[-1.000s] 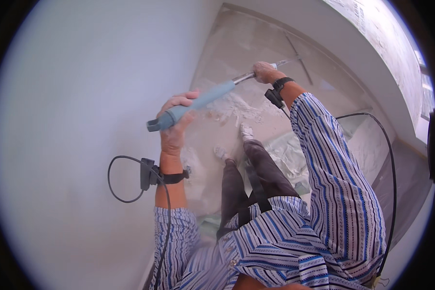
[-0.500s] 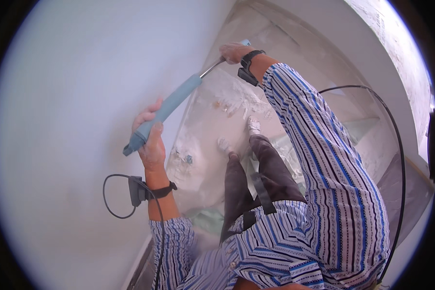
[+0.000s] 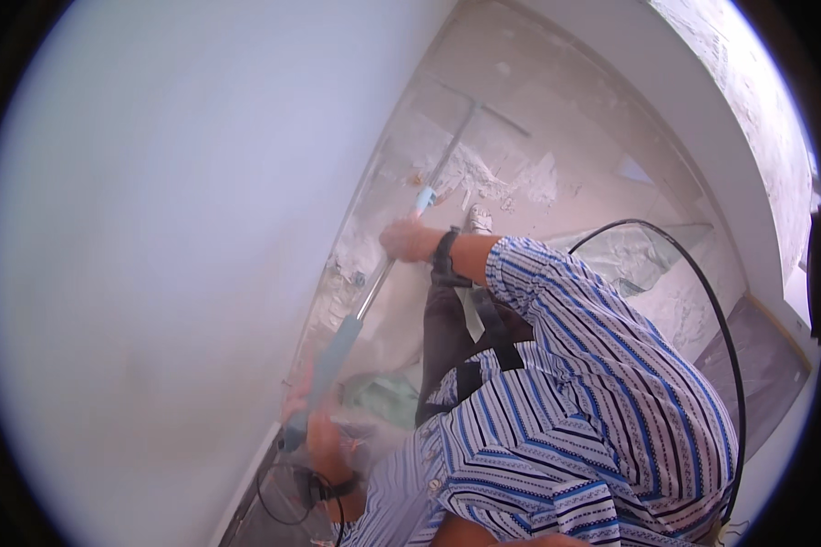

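A long pole (image 3: 338,354) with a blue-green grip and a metal shaft slants from the lower left toward the far floor. At its far end is a thin, wide crossbar head (image 3: 504,120), making a T shape; it is faint and blurred. My left hand (image 3: 324,436) is wrapped round the grip near its lower end, smeared by motion. Farther up, my right hand (image 3: 409,242) is closed round the metal shaft, just below a light-blue collar (image 3: 426,197). Both wrists wear black straps with small devices.
A smooth white wall (image 3: 173,228) rises close on my left. White dust and scraps (image 3: 474,173) litter the floor around my shoe (image 3: 480,219). Greenish plastic sheeting (image 3: 652,255) lies to the right, before a low curved ledge (image 3: 702,118). A black cable (image 3: 725,337) loops beside my right arm.
Both hands have come down and nearer my body with the pole, leaving the wall area. The pole's far end and crossbar now show above the floor.
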Available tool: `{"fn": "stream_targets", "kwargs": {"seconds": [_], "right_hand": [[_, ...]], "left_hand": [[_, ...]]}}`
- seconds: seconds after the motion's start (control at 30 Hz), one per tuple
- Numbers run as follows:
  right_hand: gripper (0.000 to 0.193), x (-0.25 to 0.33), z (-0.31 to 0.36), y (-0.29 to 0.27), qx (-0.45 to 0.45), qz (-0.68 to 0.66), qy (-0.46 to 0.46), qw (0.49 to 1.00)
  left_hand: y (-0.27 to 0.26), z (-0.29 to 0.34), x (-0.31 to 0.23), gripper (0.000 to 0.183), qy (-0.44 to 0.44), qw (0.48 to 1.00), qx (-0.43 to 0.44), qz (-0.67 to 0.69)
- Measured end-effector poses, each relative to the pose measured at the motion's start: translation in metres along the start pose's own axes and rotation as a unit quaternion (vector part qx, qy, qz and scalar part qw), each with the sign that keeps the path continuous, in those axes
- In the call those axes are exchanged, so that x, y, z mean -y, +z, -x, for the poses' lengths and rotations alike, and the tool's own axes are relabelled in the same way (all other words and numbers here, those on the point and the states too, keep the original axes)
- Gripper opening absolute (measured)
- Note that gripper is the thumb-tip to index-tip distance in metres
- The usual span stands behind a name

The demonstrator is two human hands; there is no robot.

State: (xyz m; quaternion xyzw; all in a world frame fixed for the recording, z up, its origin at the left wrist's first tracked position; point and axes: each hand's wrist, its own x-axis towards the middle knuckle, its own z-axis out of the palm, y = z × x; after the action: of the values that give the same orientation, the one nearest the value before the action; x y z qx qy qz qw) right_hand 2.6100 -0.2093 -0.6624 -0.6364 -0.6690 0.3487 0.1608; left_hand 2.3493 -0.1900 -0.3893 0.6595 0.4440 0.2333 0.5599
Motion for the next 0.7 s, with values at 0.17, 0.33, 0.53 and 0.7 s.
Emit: {"fn": "stream_targets", "kwargs": {"seconds": [0.17,0.33,0.53,0.7], "right_hand": [[0.004,0.042,0.018,-0.013,0.032,0.018,0.019,0.999],[0.006,-0.032,0.044,-0.003,-0.029,0.017,0.096,0.995],[0.005,-0.116,0.037,-0.004,0.131,0.0,0.116,0.985],[0.007,-0.092,0.022,0.014,0.08,-0.024,0.086,0.993]], "left_hand": [[-0.001,-0.002,-0.05,0.024,0.036,0.999,-0.023,0.006],[0.042,-0.037,-0.018,0.018,0.049,0.998,0.032,0.006],[0.107,-0.072,0.033,0.016,0.065,0.994,0.091,0.012],[0.087,-0.047,0.037,0.02,0.022,0.998,0.042,0.042]]}}
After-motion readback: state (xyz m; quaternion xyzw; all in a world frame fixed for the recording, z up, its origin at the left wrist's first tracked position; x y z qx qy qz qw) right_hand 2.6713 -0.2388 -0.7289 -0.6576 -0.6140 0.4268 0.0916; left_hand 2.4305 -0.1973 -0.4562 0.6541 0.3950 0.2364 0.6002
